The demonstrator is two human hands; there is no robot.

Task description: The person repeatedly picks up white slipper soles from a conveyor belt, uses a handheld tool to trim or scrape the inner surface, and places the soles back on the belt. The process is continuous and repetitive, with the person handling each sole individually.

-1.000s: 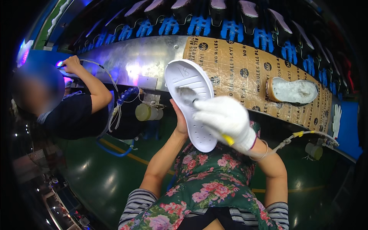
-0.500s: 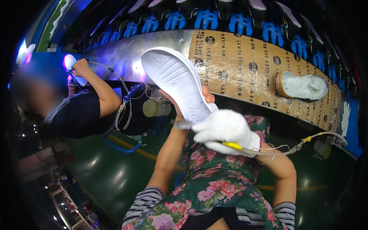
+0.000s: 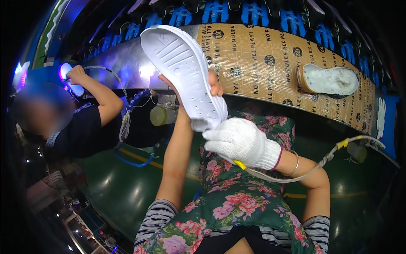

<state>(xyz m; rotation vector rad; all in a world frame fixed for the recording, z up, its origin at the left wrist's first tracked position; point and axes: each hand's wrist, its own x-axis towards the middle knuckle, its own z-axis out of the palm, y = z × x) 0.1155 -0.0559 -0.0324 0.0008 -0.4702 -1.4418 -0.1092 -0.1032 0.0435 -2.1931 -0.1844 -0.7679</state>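
My left hand (image 3: pixel 215 84) is closed around a white shoe sole (image 3: pixel 184 70), fingers on its right edge and thumb on its left. The sole tilts up and away, its grooved, dimpled inner face toward me. In a white knitted glove, my right hand (image 3: pixel 243 142) is closed by the sole's near end, on a thin hose-fed brush. The glove hides most of that brush, and its tip is hard to make out. From the glove a pale hose (image 3: pixel 313 171) with yellow tape curves off to the right.
A cardboard-covered bench (image 3: pixel 258 63) lies ahead, carrying a tan-edged, sole-shaped piece (image 3: pixel 334 80) with a smeared white face. Beyond runs a row of blue clamps (image 3: pixel 215 12). At left, another person's hand (image 3: pixel 76 75) holds a white sole. A yellowish cup (image 3: pixel 158 116) hangs below the bench.
My left hand and the sole have shifted up and slightly left. My right hand has moved slightly left, its grip now less blurred, and the hose sags lower.
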